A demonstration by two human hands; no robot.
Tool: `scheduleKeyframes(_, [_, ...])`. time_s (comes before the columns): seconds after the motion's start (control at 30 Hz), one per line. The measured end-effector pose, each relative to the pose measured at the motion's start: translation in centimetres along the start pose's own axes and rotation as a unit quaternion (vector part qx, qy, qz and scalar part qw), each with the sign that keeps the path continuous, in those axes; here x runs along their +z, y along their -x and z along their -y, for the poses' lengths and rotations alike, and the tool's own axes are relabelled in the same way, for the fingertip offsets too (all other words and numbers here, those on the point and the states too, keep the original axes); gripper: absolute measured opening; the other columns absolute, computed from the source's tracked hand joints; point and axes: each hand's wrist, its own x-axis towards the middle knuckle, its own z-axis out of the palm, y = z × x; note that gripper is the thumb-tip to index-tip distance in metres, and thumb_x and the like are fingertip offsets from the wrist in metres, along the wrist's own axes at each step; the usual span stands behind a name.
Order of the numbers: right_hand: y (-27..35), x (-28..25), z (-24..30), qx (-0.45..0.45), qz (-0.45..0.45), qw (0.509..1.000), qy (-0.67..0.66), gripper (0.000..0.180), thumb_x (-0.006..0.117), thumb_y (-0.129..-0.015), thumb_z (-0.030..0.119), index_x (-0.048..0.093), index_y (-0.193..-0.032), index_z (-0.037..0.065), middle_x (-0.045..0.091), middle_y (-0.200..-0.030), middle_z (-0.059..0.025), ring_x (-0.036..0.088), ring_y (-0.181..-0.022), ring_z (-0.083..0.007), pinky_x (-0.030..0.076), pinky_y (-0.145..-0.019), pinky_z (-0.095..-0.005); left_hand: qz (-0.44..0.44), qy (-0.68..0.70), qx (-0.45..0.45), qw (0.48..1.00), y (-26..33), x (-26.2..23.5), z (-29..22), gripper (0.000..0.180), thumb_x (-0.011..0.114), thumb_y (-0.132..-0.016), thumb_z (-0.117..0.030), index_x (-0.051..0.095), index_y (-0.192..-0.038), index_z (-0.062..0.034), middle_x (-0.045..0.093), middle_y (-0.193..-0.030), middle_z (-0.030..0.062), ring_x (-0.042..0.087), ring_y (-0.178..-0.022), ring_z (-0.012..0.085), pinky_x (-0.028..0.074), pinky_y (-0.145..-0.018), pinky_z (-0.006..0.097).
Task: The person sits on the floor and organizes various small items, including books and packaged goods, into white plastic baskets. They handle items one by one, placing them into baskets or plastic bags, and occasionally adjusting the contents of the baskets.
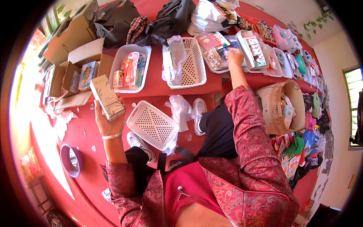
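Red paisley sleeves frame 2 hands: left hand (109,120) grips a tall beige carton (107,97), long axis tilted upright; right hand (235,57) closes on packets in a white tray (211,67) farther off.

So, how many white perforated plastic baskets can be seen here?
2. One perforated basket lies on the red table, with a clear plastic bag partly in it; the other perforated basket lies on the floor by the person's feet. More may be hidden under the goods.
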Motion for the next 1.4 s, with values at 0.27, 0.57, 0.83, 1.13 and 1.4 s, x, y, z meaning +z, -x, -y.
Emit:
scheduleKeyframes(0.27, [-1.9,4.5,-5.5,-0.296,0.151,0.881,0.337,0.047,0.053,-0.074,0.015,0.048,-0.120,0.011,0.051,-0.114,-0.0205,0.051,-0.104,-0.0352,0.040,-0.089,-0.0425,0.025,0.119,-0.136,0.983,0.4,0.4,1.9,0.063,0.038,-0.086,-0.048,0.037,-0.125,0.0018,0.055,-0.090,0.0194,0.055,-0.070,0.0255,0.049,-0.061,0.033])
scheduleKeyframes(0.57, [-3.1,5.9,-7.7,-0.279,0.212,0.811,0.469,0.048,0.052,-0.075,0.012,0.044,-0.122,0.013,0.049,-0.113,-0.0211,0.050,-0.102,-0.0375,0.042,-0.084,-0.0459,0.100,0.060,-0.127,0.985,0.8,1.9,2.5,0.071,0.030,-0.085,-0.049,0.030,-0.128,0.0074,0.052,-0.070,0.0185,0.046,-0.047,0.0213,0.041,-0.039,0.030])
scheduleKeyframes(0.83, [-3.9,6.3,-7.9,-0.247,0.121,0.877,0.394,0.028,0.051,-0.079,0.014,0.051,-0.103,-0.001,0.057,-0.096,-0.0269,0.058,-0.088,-0.0388,0.047,-0.075,-0.0457,0.014,-0.083,-0.138,0.987,1.1,1.8,3.6,0.053,0.024,-0.091,-0.045,0.044,-0.114,-0.0015,0.055,-0.074,0.0200,0.052,-0.054,0.0268,0.044,-0.045,0.032])
scheduleKeyframes(1.13, [4.5,2.0,7.0,-0.076,0.349,0.915,-0.189,0.017,0.057,-0.067,0.009,0.058,-0.082,0.000,0.058,-0.070,-0.0071,0.055,-0.055,-0.0131,0.043,-0.048,-0.0225,-0.008,0.009,-0.140,0.990,-1.1,0.4,4.5,0.048,0.035,-0.089,-0.044,0.048,-0.115,-0.0053,0.058,-0.095,0.0172,0.059,-0.082,0.0271,0.051,-0.065,0.036])
scheduleKeyframes(1.4, [27.6,2.9,10.8,-0.315,0.446,0.837,0.035,0.022,0.058,-0.071,0.020,0.053,-0.086,0.004,0.058,-0.079,-0.0151,0.057,-0.070,-0.0314,0.046,-0.063,-0.0387,0.168,-0.334,-0.011,0.927,-2.7,-1.3,6.8,0.034,0.049,-0.085,-0.016,0.041,-0.117,-0.0054,0.055,-0.105,0.0115,0.056,-0.094,0.0222,0.047,-0.081,0.031])
